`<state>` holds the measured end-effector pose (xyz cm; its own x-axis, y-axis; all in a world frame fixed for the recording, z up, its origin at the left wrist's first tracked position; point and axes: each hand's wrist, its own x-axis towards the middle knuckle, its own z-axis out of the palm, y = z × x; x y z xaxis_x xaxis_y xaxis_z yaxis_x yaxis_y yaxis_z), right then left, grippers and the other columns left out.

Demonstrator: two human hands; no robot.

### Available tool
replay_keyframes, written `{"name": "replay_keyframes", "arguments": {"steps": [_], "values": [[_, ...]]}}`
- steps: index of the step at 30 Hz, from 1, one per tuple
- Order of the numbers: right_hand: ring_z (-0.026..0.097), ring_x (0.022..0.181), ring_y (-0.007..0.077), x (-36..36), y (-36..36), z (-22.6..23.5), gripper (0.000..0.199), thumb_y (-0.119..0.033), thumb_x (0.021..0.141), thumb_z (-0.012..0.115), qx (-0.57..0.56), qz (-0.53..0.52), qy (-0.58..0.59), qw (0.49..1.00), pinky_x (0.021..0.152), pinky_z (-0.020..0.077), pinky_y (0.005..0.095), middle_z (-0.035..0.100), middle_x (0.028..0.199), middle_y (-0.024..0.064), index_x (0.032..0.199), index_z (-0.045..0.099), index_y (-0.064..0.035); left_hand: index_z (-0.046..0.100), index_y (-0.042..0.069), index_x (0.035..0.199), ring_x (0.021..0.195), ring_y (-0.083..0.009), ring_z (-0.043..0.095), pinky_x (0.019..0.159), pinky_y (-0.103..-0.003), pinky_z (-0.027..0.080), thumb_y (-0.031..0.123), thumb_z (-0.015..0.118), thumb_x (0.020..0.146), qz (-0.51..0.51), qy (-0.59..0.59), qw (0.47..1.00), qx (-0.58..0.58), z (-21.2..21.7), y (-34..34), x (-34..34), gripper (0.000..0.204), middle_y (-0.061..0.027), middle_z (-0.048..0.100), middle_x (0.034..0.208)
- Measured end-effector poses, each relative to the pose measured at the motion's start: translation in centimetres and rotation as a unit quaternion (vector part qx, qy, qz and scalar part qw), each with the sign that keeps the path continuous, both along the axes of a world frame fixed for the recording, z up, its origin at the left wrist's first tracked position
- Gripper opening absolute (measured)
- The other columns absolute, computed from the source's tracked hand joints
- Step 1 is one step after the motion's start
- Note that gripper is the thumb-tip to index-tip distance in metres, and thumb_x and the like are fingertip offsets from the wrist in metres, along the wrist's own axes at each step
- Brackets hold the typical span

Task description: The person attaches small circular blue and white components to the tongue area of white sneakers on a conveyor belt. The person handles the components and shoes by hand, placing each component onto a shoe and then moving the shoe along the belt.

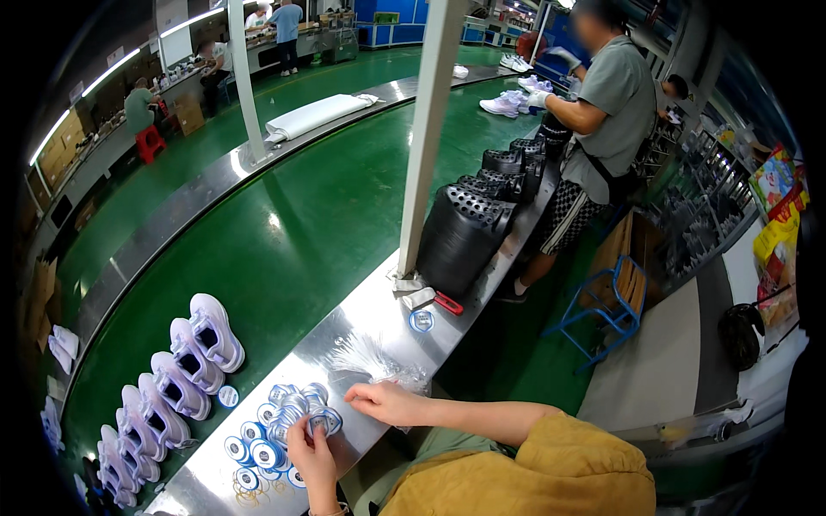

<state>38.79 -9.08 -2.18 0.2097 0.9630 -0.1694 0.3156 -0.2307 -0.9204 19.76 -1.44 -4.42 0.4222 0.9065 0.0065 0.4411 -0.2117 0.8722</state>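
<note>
My left hand [311,460] pinches a round tag [323,420] with a blue rim between thumb and fingers. It is over a heap of similar round blue-and-white tags [263,451] on the metal ledge. Just to its right is my right hand [387,402], its thumb and fingers drawn together; whatever they hold, if anything, is too small to make out. Beyond the right hand lies a bundle of thin clear plastic strands [366,357], with crumpled clear plastic beside it. Several yellowish loops [249,492], like rubber bands, lie at the near end of the tag heap.
A row of pale lilac sneakers [176,384] stands on the green belt [284,249], a round tag beside them. Black perforated containers [465,232] line the ledge past a white post [428,129]. A red-handled tool [448,303] lies there. A co-worker [615,95] handles shoes farther along.
</note>
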Motion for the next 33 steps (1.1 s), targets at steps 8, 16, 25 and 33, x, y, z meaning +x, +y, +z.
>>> {"name": "replay_keyframes", "arguments": {"steps": [8, 16, 25, 33], "values": [[0.050, 0.077, 0.0042, -0.8, 3.2, -0.4, 0.017, -0.014, 0.094, 0.056, -0.036, -0.026, 0.111, 0.993, 0.068, 0.0442, 0.0227, 0.060, 0.081, 0.0001, 0.101, 0.062, -0.0007, 0.056, 0.000, 0.102, 0.059, -0.0077, 0.052, 0.047, -0.020, 0.043, 0.003, 0.063, 0.087, 0.116, -0.295, 0.906, -0.279, 1.6, 0.7, 2.1, 0.017, -0.0023, 0.055, 0.080], [0.050, 0.058, 0.0071, -0.4, 2.8, 2.9, 0.016, -0.009, 0.091, 0.058, 0.049, -0.018, -0.025, 0.998, 0.054, 0.0416, 0.0230, 0.057, 0.066, 0.0035, 0.104, 0.061, 0.0006, 0.059, -0.003, 0.109, 0.073, -0.0091, 0.058, 0.061, -0.023, 0.052, 0.001, 0.062, 0.087, 0.073, -0.340, 0.882, -0.317, 1.8, 0.3, 3.7, 0.022, -0.0048, 0.063, 0.091], [0.061, 0.055, 0.0290, -0.6, 1.2, 2.4, 0.008, -0.010, 0.087, 0.061, 0.095, -0.033, -0.089, 0.991, 0.050, 0.0445, 0.0355, 0.059, 0.063, 0.0128, 0.084, 0.056, -0.0041, 0.059, -0.002, 0.103, 0.071, -0.0067, 0.056, 0.057, -0.020, 0.049, 0.001, 0.063, 0.087, 0.080, -0.327, 0.896, -0.289, 0.9, -1.3, 4.0, 0.017, -0.0028, 0.061, 0.087], [0.060, 0.056, 0.0337, -0.5, 0.4, 1.8, 0.009, -0.012, 0.086, 0.058, 0.147, -0.031, -0.209, 0.966, 0.049, 0.0450, 0.0416, 0.059, 0.063, 0.0137, 0.081, 0.055, -0.0058, 0.061, -0.003, 0.096, 0.068, -0.0053, 0.053, 0.055, -0.018, 0.042, 0.002, 0.065, 0.086, 0.062, -0.246, 0.951, -0.176, 1.5, -3.1, 4.8, 0.012, -0.0021, 0.061, 0.084]]}}
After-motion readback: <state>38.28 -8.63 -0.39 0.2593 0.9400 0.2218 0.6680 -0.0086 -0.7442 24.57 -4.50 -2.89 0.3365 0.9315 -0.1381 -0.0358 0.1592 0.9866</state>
